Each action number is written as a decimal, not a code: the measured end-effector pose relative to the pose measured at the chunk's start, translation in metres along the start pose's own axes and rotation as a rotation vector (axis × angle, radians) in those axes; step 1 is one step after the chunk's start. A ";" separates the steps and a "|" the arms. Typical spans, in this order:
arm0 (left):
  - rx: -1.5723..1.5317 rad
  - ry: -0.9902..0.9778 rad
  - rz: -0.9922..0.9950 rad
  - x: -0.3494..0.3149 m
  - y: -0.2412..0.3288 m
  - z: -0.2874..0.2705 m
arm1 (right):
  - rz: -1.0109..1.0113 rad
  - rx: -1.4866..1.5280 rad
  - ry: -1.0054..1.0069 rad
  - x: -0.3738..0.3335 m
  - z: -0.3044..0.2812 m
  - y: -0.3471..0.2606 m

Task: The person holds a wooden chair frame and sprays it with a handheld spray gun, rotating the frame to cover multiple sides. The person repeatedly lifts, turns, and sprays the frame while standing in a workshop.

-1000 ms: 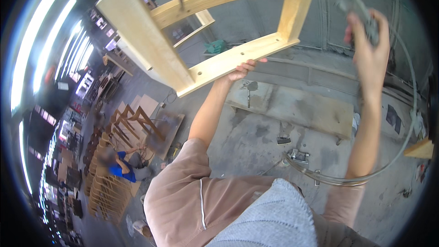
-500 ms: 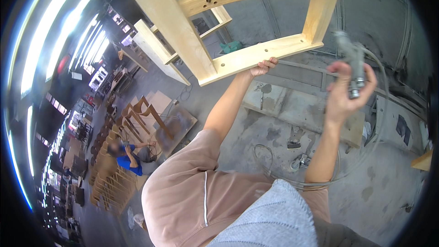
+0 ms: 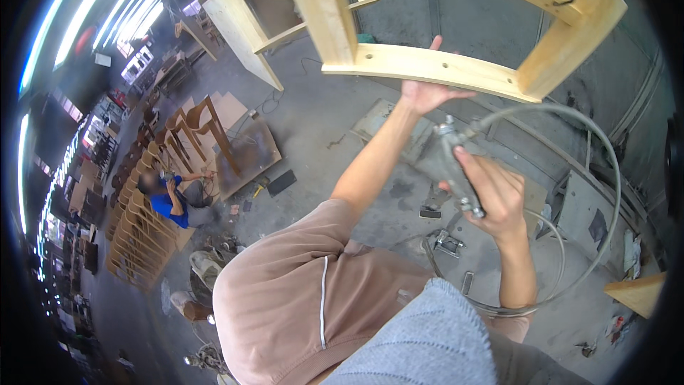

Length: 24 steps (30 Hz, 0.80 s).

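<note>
A pale wooden furniture frame [image 3: 445, 70] hangs at the top of the view, its upper part cut off. My left hand [image 3: 431, 94] is open against the frame's lower rail, with fingers spread along the underside and one digit showing behind the rail. Below and to the right, my right hand [image 3: 499, 196] grips a metal spray gun [image 3: 456, 165], fingers wrapped around its body. The gun stands apart from the wood. A clear hose [image 3: 617, 192] loops round on the right, past my right forearm.
Another pale wooden frame [image 3: 246, 32] hangs at upper left. A co-worker in blue [image 3: 171, 203] crouches at left among several brown chair frames [image 3: 139, 232]. On the floor lie a phone-like dark object [image 3: 429, 214], a metal fitting [image 3: 449, 242] and a wooden piece [image 3: 638, 292]. A grey wall stands behind.
My right hand has brought the spray gun left and down, toward the rail's middle. My left hand's fingers have gone from curled round the rail to spread. The frame has turned and shifted right.
</note>
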<state>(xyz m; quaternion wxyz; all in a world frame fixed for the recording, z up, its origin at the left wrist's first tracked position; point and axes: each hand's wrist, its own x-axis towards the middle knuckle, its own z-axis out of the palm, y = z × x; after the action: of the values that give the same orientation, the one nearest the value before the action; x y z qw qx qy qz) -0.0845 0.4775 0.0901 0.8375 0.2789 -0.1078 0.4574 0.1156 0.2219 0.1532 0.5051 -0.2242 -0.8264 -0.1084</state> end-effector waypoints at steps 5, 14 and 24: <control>-0.076 0.051 0.082 0.047 -0.050 0.014 | -0.195 -0.124 -0.078 0.046 -0.030 0.006; -0.338 -0.011 -0.044 0.095 -0.121 0.010 | -0.184 -0.347 -0.154 0.046 -0.053 0.026; -0.273 -0.169 -0.064 0.105 -0.139 0.019 | -0.320 -0.594 0.005 0.131 -0.085 0.017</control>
<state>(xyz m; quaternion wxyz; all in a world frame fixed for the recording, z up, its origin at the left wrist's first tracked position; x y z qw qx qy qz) 0.0904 0.4815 0.1006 0.8696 0.2030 -0.2302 0.3867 0.1402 0.2367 0.3075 0.3963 -0.2287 -0.7822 -0.4227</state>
